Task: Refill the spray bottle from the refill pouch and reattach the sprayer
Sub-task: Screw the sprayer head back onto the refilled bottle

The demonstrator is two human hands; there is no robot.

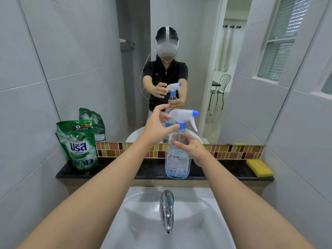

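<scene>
Your right hand (193,150) wrapped its grip round the spray bottle (177,159) mid-surface (224,169), your left hand (158,128) fingers spread apart at the sprayer (183,116), refill pouch (79,144) upright at the left end.

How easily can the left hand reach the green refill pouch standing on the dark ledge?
Probably yes. The left hand is at the blue collar of the sprayer, and the green refill pouch stands further left on the dark ledge with nothing visible between them.

Spray bottle (177,159) on ledge (150,169) behind sink (143,203), pouch (79,144) far left, sponge (259,167) perhaps rightmost.
</scene>
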